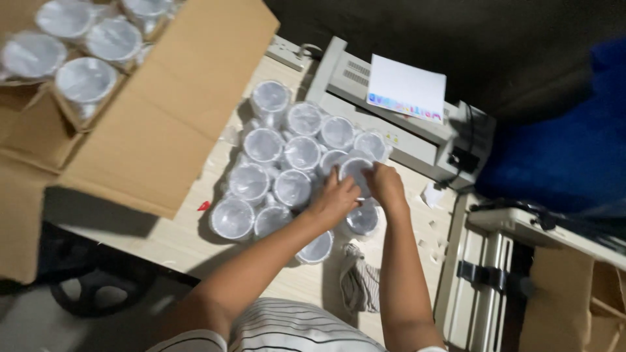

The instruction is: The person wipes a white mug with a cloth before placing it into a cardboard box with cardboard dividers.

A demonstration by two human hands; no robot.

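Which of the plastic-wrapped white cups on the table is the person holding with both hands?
The cup at the cluster's right side, just before the grey machine: left hand and right hand both grip it; the others stand untouched.

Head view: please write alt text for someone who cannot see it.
Both hands, left and right, grip one wrapped white cup at the edge of a cluster of similar cups on a light wooden table. An open cardboard box holding more cups sits at left, and a grey machine bearing a white sheet stands behind.
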